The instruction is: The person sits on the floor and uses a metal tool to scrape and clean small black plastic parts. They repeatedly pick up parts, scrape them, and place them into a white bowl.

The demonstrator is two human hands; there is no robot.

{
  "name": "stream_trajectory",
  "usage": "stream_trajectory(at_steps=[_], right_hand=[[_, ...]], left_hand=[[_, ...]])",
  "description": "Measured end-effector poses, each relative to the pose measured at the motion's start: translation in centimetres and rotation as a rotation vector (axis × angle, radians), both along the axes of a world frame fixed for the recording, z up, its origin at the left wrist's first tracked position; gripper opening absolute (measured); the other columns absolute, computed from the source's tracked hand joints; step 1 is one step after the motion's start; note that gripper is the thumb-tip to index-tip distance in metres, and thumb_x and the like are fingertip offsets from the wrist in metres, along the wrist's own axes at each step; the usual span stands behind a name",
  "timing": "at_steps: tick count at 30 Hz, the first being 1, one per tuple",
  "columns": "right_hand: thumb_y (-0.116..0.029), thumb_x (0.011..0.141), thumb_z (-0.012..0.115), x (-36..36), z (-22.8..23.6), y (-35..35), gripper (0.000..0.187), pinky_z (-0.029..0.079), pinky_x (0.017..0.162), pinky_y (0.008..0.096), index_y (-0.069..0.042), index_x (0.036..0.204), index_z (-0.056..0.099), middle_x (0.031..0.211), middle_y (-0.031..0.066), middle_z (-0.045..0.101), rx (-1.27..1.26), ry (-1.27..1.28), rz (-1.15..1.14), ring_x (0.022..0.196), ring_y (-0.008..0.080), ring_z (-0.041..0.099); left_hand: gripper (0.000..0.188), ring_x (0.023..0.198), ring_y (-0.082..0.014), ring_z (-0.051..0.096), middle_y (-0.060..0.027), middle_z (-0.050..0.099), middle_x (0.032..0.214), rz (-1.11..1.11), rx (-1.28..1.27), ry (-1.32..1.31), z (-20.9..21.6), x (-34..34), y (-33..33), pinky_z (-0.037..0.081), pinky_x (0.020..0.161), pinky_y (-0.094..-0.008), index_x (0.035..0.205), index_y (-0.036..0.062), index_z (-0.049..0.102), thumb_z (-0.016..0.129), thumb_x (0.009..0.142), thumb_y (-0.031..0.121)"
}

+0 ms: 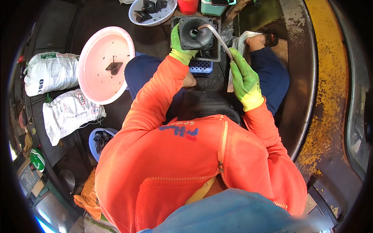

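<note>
My left hand (178,46), in a green and yellow glove, grips the left side of a black square-flanged funnel-shaped part (188,40). The part's round mouth faces up, with a hole in its middle. My right hand (245,80), gloved alike, is closed on the lower end of a slim, bent, pale tool (220,38). The tool's hooked tip reaches over the part's mouth; whether it touches the inner wall I cannot tell. Beneath the part sits a dark tray (216,56) with black pieces in it.
A large pink basin (93,83) at left holds a small black part (114,67). White sacks (52,72) lie beyond it. A white basin (165,17) of black parts, a red bucket (188,6) and a green container (211,9) stand at the back. A blue crate (202,69) is near my legs.
</note>
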State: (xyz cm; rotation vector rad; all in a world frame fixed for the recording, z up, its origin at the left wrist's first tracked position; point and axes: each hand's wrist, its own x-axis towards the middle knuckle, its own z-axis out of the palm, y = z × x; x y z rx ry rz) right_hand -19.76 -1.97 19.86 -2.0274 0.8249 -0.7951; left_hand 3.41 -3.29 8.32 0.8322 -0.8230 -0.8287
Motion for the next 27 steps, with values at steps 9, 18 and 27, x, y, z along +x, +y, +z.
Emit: stream_trajectory(at_steps=[9,18,27], right_hand=[[-0.012,0.095,0.055,1.2,-2.4,-0.7,0.035,0.051,0.082,0.0401,-0.006,0.13,0.055,0.108,0.0237,0.064,0.163,0.379,0.044,0.099,0.0397,0.063],[-0.006,0.095,0.053,0.3,-2.6,0.0,0.036,0.046,0.097,0.0339,-0.001,0.131,0.054,0.123,0.0215,0.061,-0.03,0.059,0.078,0.117,0.0305,0.06],[-0.013,0.099,0.054,0.0,-2.6,-1.0,0.036,0.045,0.086,0.0229,0.0,0.132,0.055,0.108,0.0089,0.066,0.156,0.126,0.043,0.098,0.0107,0.059]], left_hand=[[0.033,0.085,-0.0146,0.064,-0.0043,0.068,0.094,0.51,-0.025,-0.937,0.7,-1.7,0.5,0.052,0.077,-0.0295,0.102,0.006,0.067,0.078,0.074,0.018],[0.028,0.09,-0.0181,0.066,-0.0074,0.068,0.101,0.311,0.127,-0.644,-0.1,-1.0,0.6,0.054,0.079,-0.0314,0.108,0.0039,0.064,0.069,0.081,0.012],[0.029,0.087,-0.0199,0.066,-0.0055,0.069,0.097,-0.186,0.121,0.225,1.5,-1.8,-0.2,0.053,0.076,-0.0339,0.102,0.0055,0.065,0.074,0.077,0.017]])
